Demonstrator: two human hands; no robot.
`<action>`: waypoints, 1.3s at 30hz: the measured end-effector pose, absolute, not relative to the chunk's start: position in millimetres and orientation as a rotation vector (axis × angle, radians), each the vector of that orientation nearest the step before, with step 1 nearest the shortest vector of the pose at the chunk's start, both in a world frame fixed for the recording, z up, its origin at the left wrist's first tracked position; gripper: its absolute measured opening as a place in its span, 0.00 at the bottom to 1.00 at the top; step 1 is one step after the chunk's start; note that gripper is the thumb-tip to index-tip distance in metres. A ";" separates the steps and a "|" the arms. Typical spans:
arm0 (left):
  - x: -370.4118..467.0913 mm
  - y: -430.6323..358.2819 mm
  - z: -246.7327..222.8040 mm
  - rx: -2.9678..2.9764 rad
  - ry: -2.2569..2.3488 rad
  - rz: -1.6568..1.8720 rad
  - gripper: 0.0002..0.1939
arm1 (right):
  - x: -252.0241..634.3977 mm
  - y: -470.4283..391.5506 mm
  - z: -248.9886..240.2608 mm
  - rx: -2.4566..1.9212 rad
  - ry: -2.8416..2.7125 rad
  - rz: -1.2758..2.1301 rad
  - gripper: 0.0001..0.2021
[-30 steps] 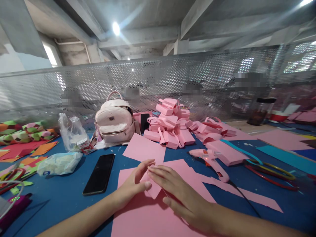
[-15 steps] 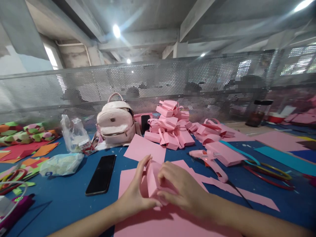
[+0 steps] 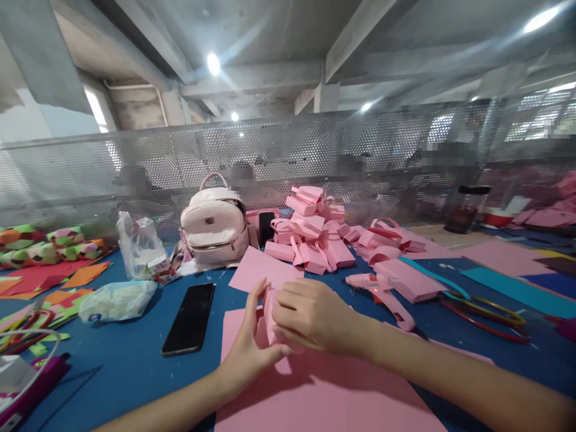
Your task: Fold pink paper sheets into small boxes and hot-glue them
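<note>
Between my hands, over the front of the table, stands a small folded pink paper box (image 3: 269, 309). My left hand (image 3: 252, 336) grips it from the left, thumb at the near side and fingers behind. My right hand (image 3: 308, 315) lies over its right side with fingers curled onto the paper, hiding most of the box. Under both hands spreads a large pink paper sheet (image 3: 333, 390). Right of my right hand lies a pink hot glue gun (image 3: 382, 294), a small orange light on its body.
A black phone (image 3: 189, 318) lies left of my hands. Behind stand a white backpack (image 3: 213, 231) and a heap of pink paper boxes (image 3: 315, 228). Scissors (image 3: 488, 315) lie at right, a plastic packet (image 3: 119, 300) at left. A perforated metal screen (image 3: 279, 144) borders the table.
My right hand has moved up and left over the box, its fingers now covering more of it. My left hand keeps its hold. The view has shifted slightly.
</note>
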State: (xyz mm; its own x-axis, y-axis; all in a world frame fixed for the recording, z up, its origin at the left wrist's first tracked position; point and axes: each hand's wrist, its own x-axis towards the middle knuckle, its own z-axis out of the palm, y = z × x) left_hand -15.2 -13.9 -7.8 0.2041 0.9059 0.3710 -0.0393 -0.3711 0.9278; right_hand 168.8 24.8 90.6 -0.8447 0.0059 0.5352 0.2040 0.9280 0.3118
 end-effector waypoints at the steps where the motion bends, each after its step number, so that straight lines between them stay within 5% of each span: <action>1: -15.5 -13.2 -9.0 1.579 0.844 1.323 0.60 | 167.6 26.5 91.1 -0.133 -2.530 -0.494 0.18; 22: -14.3 -3.3 -18.3 1.631 0.774 1.357 0.50 | 171.2 35.9 75.8 -0.115 -2.447 -0.483 0.18; 39: -14.9 -7.7 -13.9 1.679 0.866 1.330 0.53 | 171.0 30.7 79.1 -0.093 -2.501 -0.411 0.16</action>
